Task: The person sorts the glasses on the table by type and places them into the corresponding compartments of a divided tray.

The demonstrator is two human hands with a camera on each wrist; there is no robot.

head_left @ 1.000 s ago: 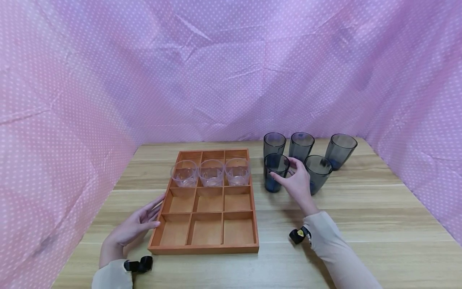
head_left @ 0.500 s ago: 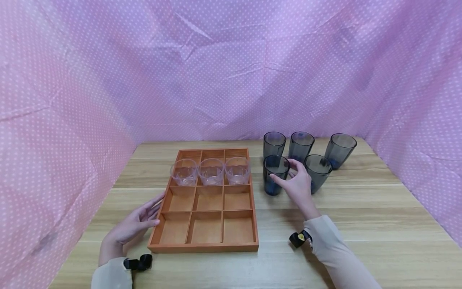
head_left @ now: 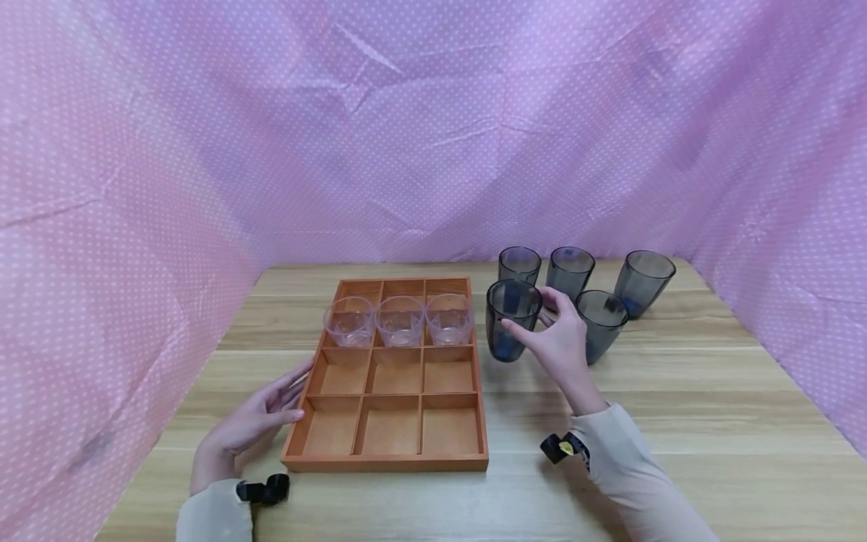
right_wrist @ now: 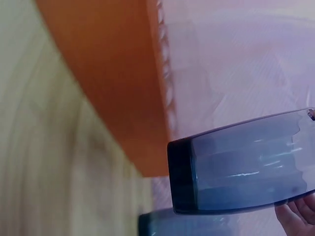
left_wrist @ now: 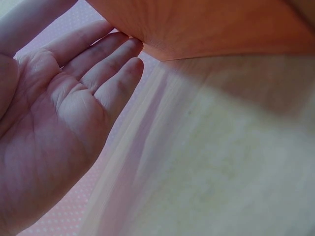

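Head view: a wooden tabletop (head_left: pixel 521 500) carries a divided tray (head_left: pixel 386 464); the left hand (head_left: pixel 252 423), fingers extended, touches its left side. Just right of the tray, the right hand (head_left: pixel 561 345) has a dark glass (head_left: pixel 502 342) pinched in its grip, probably stiff, slippery and breakable, safest held around its middle. Other glasses (head_left: pixel 601 331) crowd behind and right; open room lies in front.

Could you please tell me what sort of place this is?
Probably a small staged recording corner, though I cannot be certain: pink-lilac cloth with white dots hangs behind and beside a light wood-grain tabletop, and the person wears small black wrist devices.
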